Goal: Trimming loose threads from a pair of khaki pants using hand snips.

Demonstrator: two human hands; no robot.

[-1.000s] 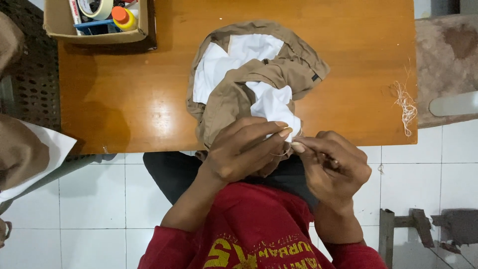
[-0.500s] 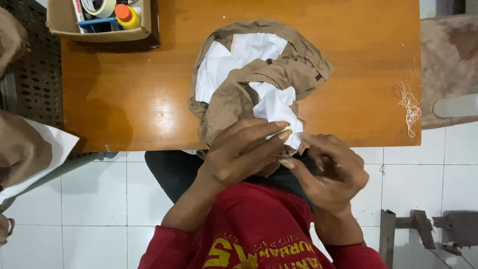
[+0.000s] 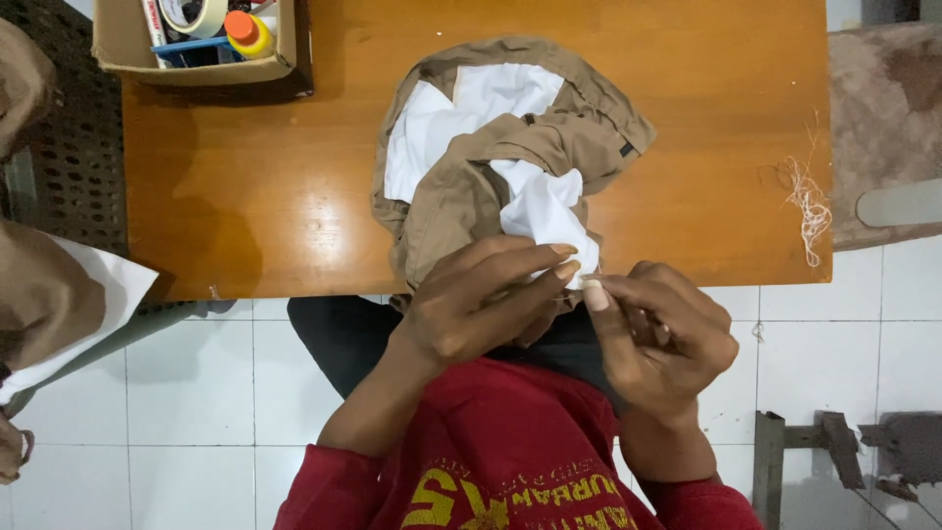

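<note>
A khaki garment point(image 3: 461, 191) with white lining point(image 3: 446, 118) lies bunched on a wooden table point(image 3: 245, 196), its near end hanging over the front edge towards my lap. My left hand point(image 3: 481, 299) pinches the white pocket cloth point(image 3: 545, 211) at the garment's near edge. My right hand point(image 3: 662, 339) is just beside it, thumb and forefinger pressed together at the same spot of white cloth. What lies between those fingertips is too small to make out.
A cardboard box point(image 3: 123, 44) with a tape roll, a yellow bottle with an orange cap point(image 3: 245, 31) and other items stands at the table's far left corner. A tangle of loose thread point(image 3: 807, 201) lies near the right edge. Brown cloth on white paper point(image 3: 49, 294) sits at left.
My right hand has shifted a little, its fingertips closing in on the edge of the white cloth beside my left hand. The garment has stayed put.
</note>
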